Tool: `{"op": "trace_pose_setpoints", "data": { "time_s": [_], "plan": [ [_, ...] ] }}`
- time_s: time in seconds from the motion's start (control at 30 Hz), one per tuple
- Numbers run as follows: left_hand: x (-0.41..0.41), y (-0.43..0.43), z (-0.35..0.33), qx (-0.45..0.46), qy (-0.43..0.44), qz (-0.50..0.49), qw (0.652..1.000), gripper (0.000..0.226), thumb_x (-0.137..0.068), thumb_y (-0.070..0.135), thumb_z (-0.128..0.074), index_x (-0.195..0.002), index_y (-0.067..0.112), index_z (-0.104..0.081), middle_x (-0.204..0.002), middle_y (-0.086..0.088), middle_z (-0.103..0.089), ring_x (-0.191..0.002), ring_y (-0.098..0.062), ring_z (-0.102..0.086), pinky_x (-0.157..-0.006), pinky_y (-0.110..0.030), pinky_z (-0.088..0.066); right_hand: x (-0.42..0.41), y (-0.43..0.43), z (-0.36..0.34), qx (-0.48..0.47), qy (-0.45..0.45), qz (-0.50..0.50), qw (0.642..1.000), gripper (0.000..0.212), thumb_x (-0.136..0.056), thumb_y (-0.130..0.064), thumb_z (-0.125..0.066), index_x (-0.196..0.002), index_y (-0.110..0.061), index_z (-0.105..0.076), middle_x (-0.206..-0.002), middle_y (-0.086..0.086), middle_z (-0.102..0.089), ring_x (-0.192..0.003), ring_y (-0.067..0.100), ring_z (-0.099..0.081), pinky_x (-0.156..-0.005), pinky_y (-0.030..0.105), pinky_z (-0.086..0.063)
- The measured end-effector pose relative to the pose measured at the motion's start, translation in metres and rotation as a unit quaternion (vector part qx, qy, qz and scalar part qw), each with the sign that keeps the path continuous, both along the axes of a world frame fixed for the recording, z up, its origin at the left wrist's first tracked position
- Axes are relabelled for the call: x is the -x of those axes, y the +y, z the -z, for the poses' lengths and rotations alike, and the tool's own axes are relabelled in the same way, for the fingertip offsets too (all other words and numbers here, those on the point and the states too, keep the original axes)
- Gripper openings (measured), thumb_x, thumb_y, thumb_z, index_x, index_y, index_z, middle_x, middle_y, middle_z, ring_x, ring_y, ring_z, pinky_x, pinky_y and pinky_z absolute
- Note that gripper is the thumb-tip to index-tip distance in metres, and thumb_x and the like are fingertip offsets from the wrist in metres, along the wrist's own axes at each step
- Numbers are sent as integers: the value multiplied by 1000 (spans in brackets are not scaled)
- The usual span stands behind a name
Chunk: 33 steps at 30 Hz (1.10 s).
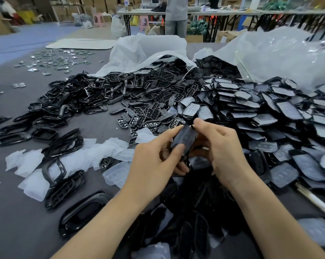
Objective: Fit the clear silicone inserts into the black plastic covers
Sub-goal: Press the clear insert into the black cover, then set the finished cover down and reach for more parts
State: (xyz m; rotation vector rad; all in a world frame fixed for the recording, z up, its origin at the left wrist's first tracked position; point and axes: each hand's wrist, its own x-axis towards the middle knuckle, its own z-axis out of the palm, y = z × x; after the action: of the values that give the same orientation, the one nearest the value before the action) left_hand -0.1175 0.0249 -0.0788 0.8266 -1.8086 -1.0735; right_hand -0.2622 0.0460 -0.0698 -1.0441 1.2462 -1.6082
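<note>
Black cover (186,136) | left hand (150,161) grip pinching it | right hand (221,148) grip pinching it

Black cover (184,140) with insert, tilted, mid-table.

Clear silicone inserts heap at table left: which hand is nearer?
Left. The left hand sits just right of the clear silicone inserts; the right hand is farther right, past the black cover both hold.

**Both hands engaged at centre**

L hand (154,157) and R hand (220,152) meet mid-frame, bare forearms converging from bottom edge. L thumb and index pinch black cover (184,138). R fingers curl round its other side, index tip at top end.
</note>
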Motion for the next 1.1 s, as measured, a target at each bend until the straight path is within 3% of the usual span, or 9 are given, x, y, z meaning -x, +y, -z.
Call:
{"op": "trace_pose_setpoints", "data": {
  "time_s": [0.1, 0.23, 0.43, 0.53, 0.63, 0.77, 0.93, 1.0, 1.1],
  "plan": [
    [0, 0, -2, -41, 26, 17, 999, 37, -93, 11, -59, -119, 36, -59, -68, -13, -68, -52, -18, -69, -51, -19, -53, 2, 0, 1, 11, 105, 28, 994, 16, -87, -19, -66, -72, -18, -74, -68, 0, -71, -63, 10, -65, -60, 20, -50],
    [-3, 0, -3, -13, 17, -8, 1000, 27, -91, 30, -55, -117, 35, -62, -68, 4, -67, -51, -19, -67, -51, -23, -53, 4, 0, 1, -22, 117, 91, 989, 14, -86, -14, -68, -74, -20, -71, -68, -4, -69, -66, 7, -62, -66, 21, -49],
    [-7, -7, 1, 107, -67, -76, 989, 27, -95, 14, -54, -115, 30, -64, -74, 13, -70, -63, -13, -66, -59, -26, -53, 69, 38, -30, -74, 162, 215, 960, 4, -87, -19, -69, -90, -20, -70, -78, 1, -67, -67, 14, -61, -64, 29, -53],
    [-8, -10, 2, 180, -158, -93, 966, 32, -91, 15, -60, -120, 27, -63, -100, 7, -69, -87, -19, -62, -73, -17, -43, 129, 67, -53, -112, 260, 292, 913, 2, -86, -22, -69, -84, -23, -69, -81, -7, -65, -79, 15, -60, -73, 30, -49],
    [-3, -12, 9, 189, -248, -71, 948, 43, -85, 7, -67, -128, 10, -60, -122, -14, -59, -117, -33, -50, -102, -42, -38, 178, 90, -47, -209, 342, 320, 859, 4, -87, -18, -67, -89, -18, -70, -100, 7, -69, -90, 20, -58, -79, 30, -44],
    [-2, -7, 11, 198, -327, -60, 922, 38, -86, 11, -67, -124, 15, -65, -125, -14, -60, -115, -36, -55, -95, -46, -44, 203, 107, -24, -277, 368, 358, 812, 3, -86, -17, -68, -86, -18, -71, -104, 7, -70, -89, 17, -56, -75, 26, -41],
    [-5, -10, 8, 168, -293, -62, 939, 24, -85, 16, -70, -109, 20, -70, -111, -3, -62, -103, -26, -58, -87, -34, -43, 179, 98, -31, -277, 467, 407, 734, 9, -89, -22, -61, -88, -21, -70, -99, 6, -70, -85, 20, -58, -70, 29, -44],
    [-5, -10, 6, 155, -272, -66, 947, 20, -83, 16, -73, -102, 20, -71, -105, 1, -61, -98, -21, -58, -82, -24, -37, 146, 80, -37, -187, 497, 409, 742, 15, -91, -20, -57, -94, -14, -71, -97, 8, -68, -89, 22, -59, -75, 30, -46],
    [-7, -9, 4, 171, -234, -80, 954, 21, -81, 6, -72, -98, 20, -71, -91, 8, -58, -86, -17, -59, -77, -19, -37, 67, 43, -42, -45, 499, 282, 819, 10, -90, -16, -61, -89, -15, -71, -83, -1, -66, -72, 9, -57, -70, 26, -47]
  ]
}}
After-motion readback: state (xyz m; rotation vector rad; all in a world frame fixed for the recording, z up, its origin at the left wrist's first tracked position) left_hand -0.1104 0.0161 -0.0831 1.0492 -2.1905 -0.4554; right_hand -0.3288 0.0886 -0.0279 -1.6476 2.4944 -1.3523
